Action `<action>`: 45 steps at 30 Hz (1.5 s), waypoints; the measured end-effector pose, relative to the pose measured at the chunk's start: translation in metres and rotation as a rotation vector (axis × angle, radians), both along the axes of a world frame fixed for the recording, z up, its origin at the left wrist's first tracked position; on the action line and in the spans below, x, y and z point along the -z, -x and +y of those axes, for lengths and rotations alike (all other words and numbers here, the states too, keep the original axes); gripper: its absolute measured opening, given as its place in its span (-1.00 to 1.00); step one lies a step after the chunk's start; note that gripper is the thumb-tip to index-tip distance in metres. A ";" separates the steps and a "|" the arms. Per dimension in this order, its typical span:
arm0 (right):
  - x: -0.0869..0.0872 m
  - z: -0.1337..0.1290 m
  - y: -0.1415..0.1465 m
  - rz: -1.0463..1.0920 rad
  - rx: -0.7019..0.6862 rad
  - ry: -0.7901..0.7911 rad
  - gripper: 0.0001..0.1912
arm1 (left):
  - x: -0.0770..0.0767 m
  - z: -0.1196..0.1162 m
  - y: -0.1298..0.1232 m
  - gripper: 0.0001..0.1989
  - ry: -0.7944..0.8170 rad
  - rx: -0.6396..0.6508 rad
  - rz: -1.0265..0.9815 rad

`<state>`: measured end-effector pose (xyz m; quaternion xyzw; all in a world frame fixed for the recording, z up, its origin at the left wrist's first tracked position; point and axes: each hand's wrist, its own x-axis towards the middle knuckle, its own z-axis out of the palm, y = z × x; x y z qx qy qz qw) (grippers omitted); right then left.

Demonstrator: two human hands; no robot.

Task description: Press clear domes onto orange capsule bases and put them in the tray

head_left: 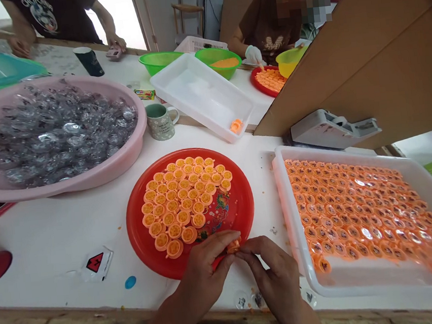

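Pinched between the fingertips of both my hands is a small orange plastic piece (233, 246), partly hidden by the fingers. My left hand (210, 257) grips it from the left, over the near rim of a red round tray (240, 215). From the right, my right hand (269, 264) closes on the same piece. Many small orange cup-shaped pieces (181, 201) with yellow centres lie on the tray's left and upper part. Beside my right hand, a few clear discs (241, 299) lie near the table's front edge.
A white tray (294, 225) at right holds rows of orange pieces with shiny dark-printed tops. At left stands a pink basin (137, 139) full of clear plastic pieces. A mug (160, 121), a tilted white bin (201, 92) and a cardboard panel (343, 53) stand behind. Two people work across the table.
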<state>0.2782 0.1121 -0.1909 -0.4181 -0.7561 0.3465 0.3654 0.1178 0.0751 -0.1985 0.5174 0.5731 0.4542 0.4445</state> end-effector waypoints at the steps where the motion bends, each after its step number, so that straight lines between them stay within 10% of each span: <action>1: -0.001 0.000 0.000 -0.008 0.007 -0.005 -0.86 | -0.001 0.000 0.000 -0.66 -0.020 0.004 0.020; 31: 0.006 -0.013 0.007 0.066 0.022 0.003 -0.82 | -0.008 -0.004 -0.006 -0.70 -0.257 -0.060 0.172; 37: 0.015 -0.010 0.006 0.241 0.021 0.182 -0.82 | -0.004 -0.002 -0.002 -0.65 -0.080 -0.041 -0.035; 45: 0.016 -0.013 0.008 0.194 -0.009 0.129 -0.77 | -0.006 -0.004 -0.002 -0.68 -0.341 -0.085 0.336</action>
